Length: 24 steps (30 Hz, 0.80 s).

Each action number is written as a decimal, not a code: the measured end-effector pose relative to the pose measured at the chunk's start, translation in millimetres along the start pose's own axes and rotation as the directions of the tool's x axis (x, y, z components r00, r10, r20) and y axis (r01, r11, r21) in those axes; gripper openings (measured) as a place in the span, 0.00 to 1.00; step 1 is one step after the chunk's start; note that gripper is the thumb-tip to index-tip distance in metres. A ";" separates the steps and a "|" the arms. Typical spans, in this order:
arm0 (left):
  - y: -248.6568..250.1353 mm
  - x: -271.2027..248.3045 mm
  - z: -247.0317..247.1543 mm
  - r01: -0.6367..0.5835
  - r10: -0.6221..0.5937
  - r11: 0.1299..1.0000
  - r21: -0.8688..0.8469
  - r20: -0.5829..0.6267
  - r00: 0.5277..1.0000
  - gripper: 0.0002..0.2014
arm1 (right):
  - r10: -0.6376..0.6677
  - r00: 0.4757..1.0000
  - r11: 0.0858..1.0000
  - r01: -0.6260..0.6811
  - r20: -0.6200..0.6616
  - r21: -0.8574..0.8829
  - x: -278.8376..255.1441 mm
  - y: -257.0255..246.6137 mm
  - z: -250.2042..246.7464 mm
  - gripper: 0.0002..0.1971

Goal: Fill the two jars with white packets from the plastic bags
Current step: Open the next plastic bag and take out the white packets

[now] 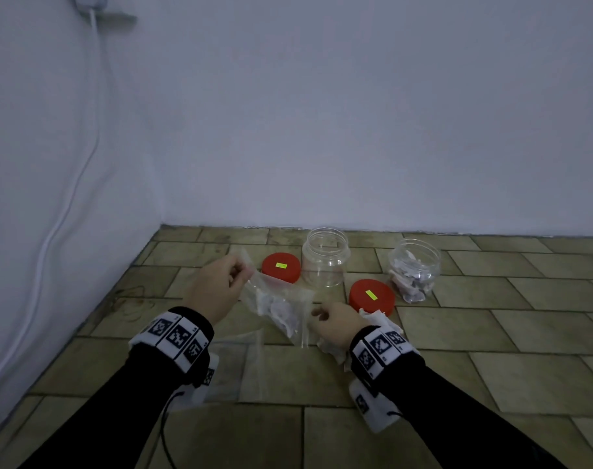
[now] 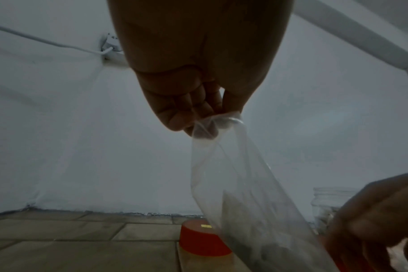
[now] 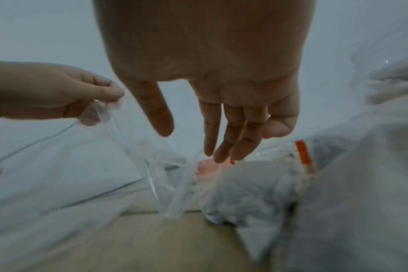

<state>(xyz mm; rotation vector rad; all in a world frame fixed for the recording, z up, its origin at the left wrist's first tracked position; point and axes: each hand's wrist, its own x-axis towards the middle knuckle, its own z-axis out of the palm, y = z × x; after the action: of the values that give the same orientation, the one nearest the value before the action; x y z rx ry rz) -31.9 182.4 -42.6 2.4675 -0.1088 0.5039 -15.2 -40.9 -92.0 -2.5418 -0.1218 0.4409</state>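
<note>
My left hand pinches the top corner of a clear plastic bag and holds it up, tilted; white packets sit in its lower part. The left wrist view shows the same pinch of my left hand on the bag. Just right of the bag's lower end hovers my right hand, low over loose white packets on the floor. Its fingers hang straight and hold nothing. An empty jar and a jar with packets stand behind, both without lids.
Two red lids lie on the tiled floor by the jars. A flat, empty clear bag lies under my left wrist. White walls close the left and back sides, and a white cable runs down the left wall.
</note>
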 end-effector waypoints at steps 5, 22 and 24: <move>8.1 3.8 -3.4 -0.036 0.036 0.999 0.006 0.005 0.999 0.08 | 0.065 0.997 0.996 -0.061 -0.051 0.067 19.3 -0.9 6.4 0.12; -1.9 2.1 -4.8 0.030 -0.032 0.998 -0.046 -0.028 0.999 0.09 | 0.088 0.996 0.986 -0.089 0.012 0.141 28.5 -23.9 24.7 0.15; -6.7 1.3 -6.8 0.055 -0.056 0.998 -0.014 -0.032 0.998 0.09 | 0.116 0.993 0.980 -0.115 0.007 0.165 31.6 -21.2 22.3 0.16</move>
<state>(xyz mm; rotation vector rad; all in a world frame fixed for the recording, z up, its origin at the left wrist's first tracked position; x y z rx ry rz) -31.6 191.9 -40.8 2.4416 -0.0301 0.5179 7.2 -6.1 -107.3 -2.3938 0.0616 0.4725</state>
